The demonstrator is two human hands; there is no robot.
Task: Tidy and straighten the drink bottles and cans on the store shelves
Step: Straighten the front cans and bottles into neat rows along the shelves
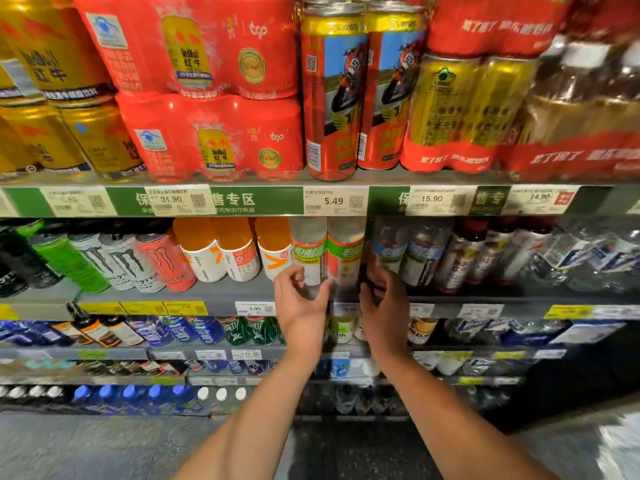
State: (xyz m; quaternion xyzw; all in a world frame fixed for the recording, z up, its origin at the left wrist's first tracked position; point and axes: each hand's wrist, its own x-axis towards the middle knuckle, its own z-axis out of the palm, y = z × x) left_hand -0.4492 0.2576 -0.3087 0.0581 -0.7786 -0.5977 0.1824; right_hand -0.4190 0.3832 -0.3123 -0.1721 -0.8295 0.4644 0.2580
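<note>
Both hands reach to the second shelf from the top, at its grey front edge (221, 296). The left hand (300, 299) has its fingers curled round the base of a clear plastic bottle with a green-and-white label (309, 254), thumb and fingers closing on the lower body. The right hand (382, 301) is at the foot of the neighbouring clear bottle with a green-and-red label (345, 254), just to its left; motion blur hides whether its fingers clamp on it or only press against it, so I cannot tell. Both bottles stand upright, long axis vertical, caps hidden behind the green price rail (256, 200) above, labels facing outward toward the person. The likely trouble, as I judge it: gripped low, a tall bottle could tip forward off the edge, or swing sideways into the orange-topped bottles (239, 251) just left of the left hand or the blue-labelled bottles (389, 252) directly above the right hand, knocking a tight row askew.
</note>
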